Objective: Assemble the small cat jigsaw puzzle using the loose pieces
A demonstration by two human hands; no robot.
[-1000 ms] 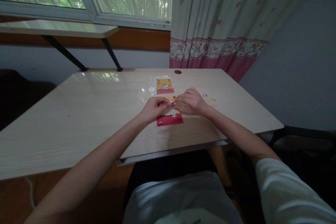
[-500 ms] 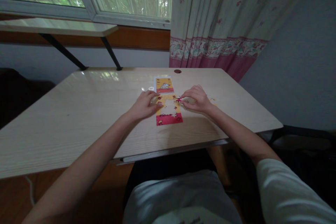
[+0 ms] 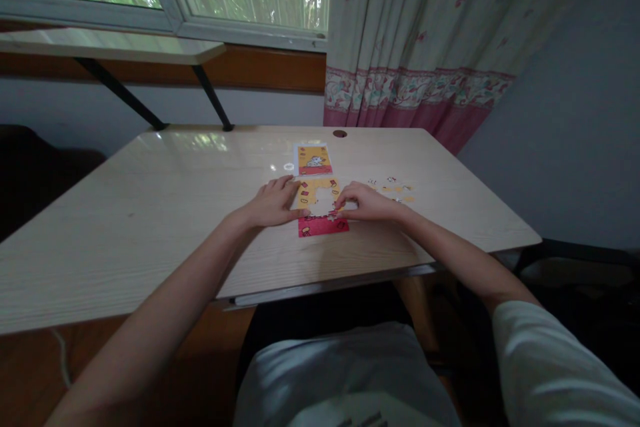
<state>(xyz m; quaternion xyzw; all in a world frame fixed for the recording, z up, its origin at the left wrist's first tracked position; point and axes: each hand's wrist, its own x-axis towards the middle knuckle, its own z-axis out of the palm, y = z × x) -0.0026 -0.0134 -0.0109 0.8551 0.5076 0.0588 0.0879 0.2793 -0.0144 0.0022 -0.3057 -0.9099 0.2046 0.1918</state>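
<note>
Looking down at the pale wooden desk (image 3: 150, 213), we recorded a partly assembled jigsaw puzzle (image 3: 323, 223), yellow above and red along its near edge, with a bare gap in its middle. Our left hand (image 3: 273, 203) lay flat and open at the puzzle's 9 o'clock side, fingertips touching its left border and gripping nothing. Our right hand (image 3: 365, 201) rested at the 3 o'clock side, fingers curled down onto the right border; we could not tell whether a piece was pinched beneath them. At 12 o'clock from the puzzle, just beyond it, lay a reference card (image 3: 313, 160) bearing the same yellow and red picture. Loose pieces (image 3: 395, 187) were scattered at 2 o'clock, near the right hand but apart from it
</note>
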